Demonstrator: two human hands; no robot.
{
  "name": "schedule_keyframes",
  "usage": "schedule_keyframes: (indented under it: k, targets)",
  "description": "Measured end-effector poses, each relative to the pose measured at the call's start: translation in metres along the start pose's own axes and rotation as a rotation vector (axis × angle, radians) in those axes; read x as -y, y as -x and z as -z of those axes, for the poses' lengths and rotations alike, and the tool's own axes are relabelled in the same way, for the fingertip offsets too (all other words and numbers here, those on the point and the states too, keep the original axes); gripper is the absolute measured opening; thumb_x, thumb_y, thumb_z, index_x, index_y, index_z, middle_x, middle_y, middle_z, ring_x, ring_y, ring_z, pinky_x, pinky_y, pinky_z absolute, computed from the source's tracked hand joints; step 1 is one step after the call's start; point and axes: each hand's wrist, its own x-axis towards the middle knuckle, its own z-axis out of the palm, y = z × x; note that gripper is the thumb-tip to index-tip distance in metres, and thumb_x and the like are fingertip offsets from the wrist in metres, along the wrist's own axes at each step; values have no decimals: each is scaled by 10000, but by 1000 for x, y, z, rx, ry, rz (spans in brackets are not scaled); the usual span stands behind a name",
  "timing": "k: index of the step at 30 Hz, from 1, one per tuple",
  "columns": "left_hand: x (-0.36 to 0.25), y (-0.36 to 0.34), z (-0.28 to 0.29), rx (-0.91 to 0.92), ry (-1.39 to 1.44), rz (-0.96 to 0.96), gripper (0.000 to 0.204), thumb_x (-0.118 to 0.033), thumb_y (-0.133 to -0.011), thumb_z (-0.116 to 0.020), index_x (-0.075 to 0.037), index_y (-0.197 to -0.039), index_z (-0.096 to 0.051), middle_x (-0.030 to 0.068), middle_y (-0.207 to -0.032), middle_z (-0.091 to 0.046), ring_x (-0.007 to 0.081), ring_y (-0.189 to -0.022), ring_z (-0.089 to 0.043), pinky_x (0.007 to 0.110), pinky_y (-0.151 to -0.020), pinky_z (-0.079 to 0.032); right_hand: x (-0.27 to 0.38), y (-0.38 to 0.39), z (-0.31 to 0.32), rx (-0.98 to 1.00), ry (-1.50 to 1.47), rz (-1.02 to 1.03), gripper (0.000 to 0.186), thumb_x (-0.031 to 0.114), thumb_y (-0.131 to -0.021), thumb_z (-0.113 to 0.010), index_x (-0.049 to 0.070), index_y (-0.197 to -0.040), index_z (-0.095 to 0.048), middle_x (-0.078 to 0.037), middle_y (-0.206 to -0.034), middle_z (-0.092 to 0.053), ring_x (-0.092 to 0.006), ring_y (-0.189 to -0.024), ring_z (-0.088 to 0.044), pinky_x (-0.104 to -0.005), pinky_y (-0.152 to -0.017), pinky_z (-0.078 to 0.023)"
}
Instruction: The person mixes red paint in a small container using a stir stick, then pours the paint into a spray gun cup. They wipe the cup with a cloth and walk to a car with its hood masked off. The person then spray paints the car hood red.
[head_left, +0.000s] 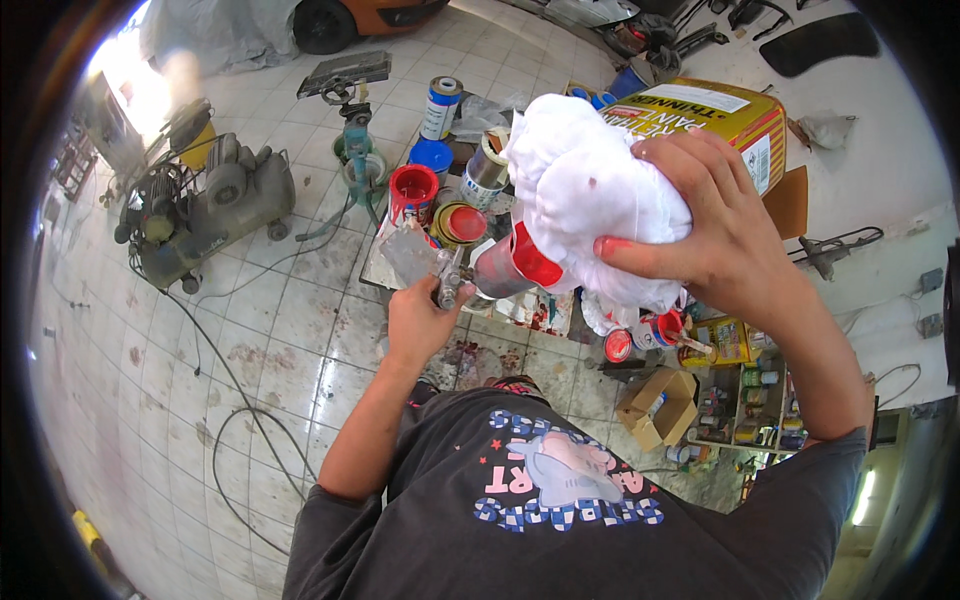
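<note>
Our right hand (715, 235) was clamped around a wad of white cloth (590, 190), its fingertips smeared red, pressing it into the red-stained mouth of the spray gun cup (515, 268). Our left hand (420, 320) was closed on the spray gun (447, 280), just at nine o'clock of the cup. To wipe well, we judged, the gun had to be kept steady while the cloth turned against the rim, a clean fold facing the paint. At twelve o'clock, paint tins (413, 192) crowded a spattered board on the floor, and a yellow can (715, 115) stood at one o'clock, leaving little slack there. At nine o'clock the tiled floor (250, 340) lay more open, crossed by a thin hose toward the compressor (205, 205).
</note>
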Motion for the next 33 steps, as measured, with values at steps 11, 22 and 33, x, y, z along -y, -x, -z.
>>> schedule_keyframes:
  k: [11,22,33]
  targets:
    - [2,1,4,10,-86,-22,609,-473,-863,-841,20,-664,-544,172,-523,-476,323,-464,-429,439,-507,-402,-9,22,-8,22,110,7,410,168,-767,-664,392,-1109,-700,-123,-1406,-530,-351,-1286,-529,-539,-1129,-415]
    - [3,8,-13,30,5,11,610,-429,-861,-858,23,-658,-501,128,-528,-398,218,-519,-302,415,-490,-325,4,19,-12,-65,-35,42,459,130,-746,-685,436,-1088,-680,-113,-1393,-531,-356,-1272,-541,-519,-1110,-453]
    - [9,3,-16,49,47,47,602,-422,-855,-867,23,-656,-514,99,-521,-400,171,-529,-296,391,-486,-295,-8,40,-13,-91,61,-36,456,140,-761,-675,434,-1109,-700,-118,-1415,-528,-360,-1283,-541,-509,-1118,-443]
